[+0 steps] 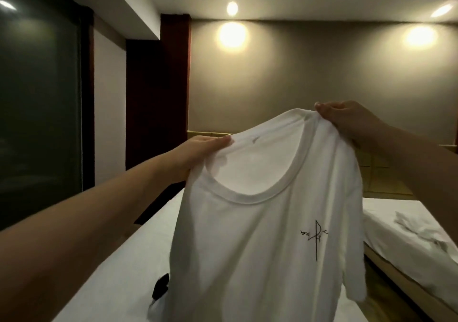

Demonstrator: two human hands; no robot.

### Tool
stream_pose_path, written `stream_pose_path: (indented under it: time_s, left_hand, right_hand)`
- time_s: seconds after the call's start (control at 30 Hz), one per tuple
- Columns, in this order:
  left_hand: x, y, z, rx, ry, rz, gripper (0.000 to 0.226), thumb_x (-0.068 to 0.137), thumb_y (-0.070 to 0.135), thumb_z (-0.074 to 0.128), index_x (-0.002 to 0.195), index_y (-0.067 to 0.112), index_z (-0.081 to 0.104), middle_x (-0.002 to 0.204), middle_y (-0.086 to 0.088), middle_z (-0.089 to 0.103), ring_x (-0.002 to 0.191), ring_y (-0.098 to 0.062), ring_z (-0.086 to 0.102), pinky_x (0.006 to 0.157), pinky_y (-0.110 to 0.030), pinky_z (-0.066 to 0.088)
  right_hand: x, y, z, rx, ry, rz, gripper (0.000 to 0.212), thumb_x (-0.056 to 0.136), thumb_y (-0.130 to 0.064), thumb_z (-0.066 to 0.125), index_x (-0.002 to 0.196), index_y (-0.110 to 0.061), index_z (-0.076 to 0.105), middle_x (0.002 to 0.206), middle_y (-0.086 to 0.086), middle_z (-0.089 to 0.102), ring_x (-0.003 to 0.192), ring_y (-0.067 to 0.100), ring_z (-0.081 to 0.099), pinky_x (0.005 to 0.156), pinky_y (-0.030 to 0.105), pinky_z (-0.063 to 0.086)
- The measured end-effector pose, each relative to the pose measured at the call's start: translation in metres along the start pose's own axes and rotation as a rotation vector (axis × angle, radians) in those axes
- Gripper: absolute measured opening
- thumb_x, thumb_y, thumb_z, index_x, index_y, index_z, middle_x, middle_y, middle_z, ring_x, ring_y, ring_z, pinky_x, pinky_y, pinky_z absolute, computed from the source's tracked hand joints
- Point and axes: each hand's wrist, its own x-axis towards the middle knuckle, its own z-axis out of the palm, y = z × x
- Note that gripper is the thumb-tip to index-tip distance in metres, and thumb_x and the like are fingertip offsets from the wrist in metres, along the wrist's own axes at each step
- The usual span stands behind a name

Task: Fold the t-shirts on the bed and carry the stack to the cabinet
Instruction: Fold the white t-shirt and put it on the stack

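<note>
Grey-beige wall (297,74) fills the far side of the room, lit by two round glows of lamplight (231,34) high up. A dark glass panel (37,98) takes up the left side, with a dark red-brown wooden post (173,74) between it and the wall. Below, a bed (119,259) covered in a white sheet runs from the near edge toward the far wall. To its right lies a second bed (391,212), also in white, with a tan padded headboard (381,173) behind it. A white t-shirt (247,247) hangs in the air over the near bed with its front toward the camera, its round neckline open and its body falling out of view at the bottom. Both hands hold it up by the shoulders. The left hand (198,153) grips the left shoulder just beside the collar, thumb on top and fingers behind the cloth. The right hand (347,121), higher and farther, pinches the right shoulder at the collar's edge, so the shirt tilts. The hands are apart, with the neckline between them. A crumpled white garment (416,225) lies on the second bed. A small black object (160,288) rests on the near bed at the shirt's left edge, too hidden to identify. A thin black line print (314,237) marks the shirt's chest on the right.
</note>
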Motion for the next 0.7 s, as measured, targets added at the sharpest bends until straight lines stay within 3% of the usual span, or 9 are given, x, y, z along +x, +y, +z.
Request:
stream_pose_path:
  time_s: [0.1,0.2,0.23,0.43,0.5,0.6,0.67,0.7]
  left_hand:
    - [0.006,-0.005,-0.007,-0.005,-0.087,-0.004,0.040,0.080,0.044,0.058,0.104,0.013,0.066,0.090,-0.004,0.072,0.078,-0.016,0.069,0.068,-0.026,0.057]
    - [0.012,-0.015,-0.021,-0.033,-0.213,-0.002,0.081,0.050,0.054,0.083,0.112,0.007,0.062,0.103,-0.009,0.067,0.092,-0.024,0.065,0.078,-0.033,0.056]
    - [0.013,-0.018,-0.026,-0.043,-0.232,-0.007,0.084,0.042,0.054,0.087,0.109,0.009,0.063,0.103,-0.009,0.066,0.092,-0.025,0.063,0.080,-0.034,0.055]
    - [0.019,-0.029,-0.044,-0.174,-0.289,-0.012,0.067,0.037,0.037,0.093,0.098,0.022,0.070,0.102,-0.005,0.067,0.089,-0.023,0.066,0.071,-0.033,0.058]
    - [0.018,-0.027,-0.044,-0.164,-0.279,-0.015,0.059,0.037,0.032,0.094,0.091,0.019,0.073,0.095,-0.006,0.068,0.083,-0.021,0.067,0.067,-0.030,0.058]
    - [0.017,-0.023,-0.038,0.066,-0.166,-0.044,0.028,0.063,0.021,0.080,0.085,0.010,0.067,0.086,-0.009,0.064,0.079,-0.020,0.063,0.074,-0.031,0.057]
    - [0.017,-0.019,-0.029,0.309,-0.058,-0.031,0.004,0.080,0.011,0.066,0.083,0.010,0.063,0.087,-0.008,0.062,0.085,-0.023,0.061,0.085,-0.035,0.053]
    - [0.017,-0.017,-0.025,0.417,-0.011,-0.014,0.002,0.084,0.011,0.062,0.082,0.012,0.062,0.088,-0.008,0.062,0.088,-0.024,0.061,0.088,-0.036,0.053]
  right_hand:
    - [0.008,0.002,0.003,0.037,0.053,0.021,0.032,0.096,-0.032,0.049,0.114,-0.010,0.063,0.104,0.006,0.063,0.084,0.012,0.058,0.079,0.023,0.043]
    - [0.014,0.005,0.002,0.160,0.110,0.098,0.038,0.097,-0.031,0.047,0.121,-0.004,0.058,0.109,0.007,0.059,0.097,0.016,0.055,0.083,0.026,0.042]
    - [0.016,0.006,0.002,0.194,0.119,0.123,0.038,0.097,-0.030,0.047,0.123,-0.003,0.056,0.109,0.006,0.057,0.097,0.016,0.054,0.083,0.026,0.041]
    - [0.021,0.014,0.006,0.266,0.100,0.189,0.038,0.095,-0.028,0.051,0.122,-0.002,0.056,0.114,0.009,0.059,0.088,0.015,0.056,0.077,0.025,0.044]
    - [0.024,0.015,0.004,0.294,0.103,0.206,0.031,0.095,-0.029,0.051,0.115,-0.005,0.058,0.110,0.009,0.060,0.077,0.012,0.057,0.067,0.022,0.046]
    - [0.026,0.018,0.004,0.293,0.089,0.214,0.025,0.095,-0.029,0.051,0.103,-0.007,0.060,0.107,0.008,0.059,0.070,0.006,0.056,0.055,0.018,0.048]
    - [0.025,0.018,0.005,0.278,0.082,0.208,0.026,0.095,-0.028,0.050,0.106,-0.005,0.060,0.104,0.008,0.057,0.068,0.006,0.055,0.047,0.012,0.048]
    - [0.025,0.018,0.006,0.272,0.082,0.206,0.027,0.096,-0.027,0.050,0.108,-0.006,0.059,0.103,0.007,0.057,0.068,0.006,0.054,0.044,0.010,0.046]
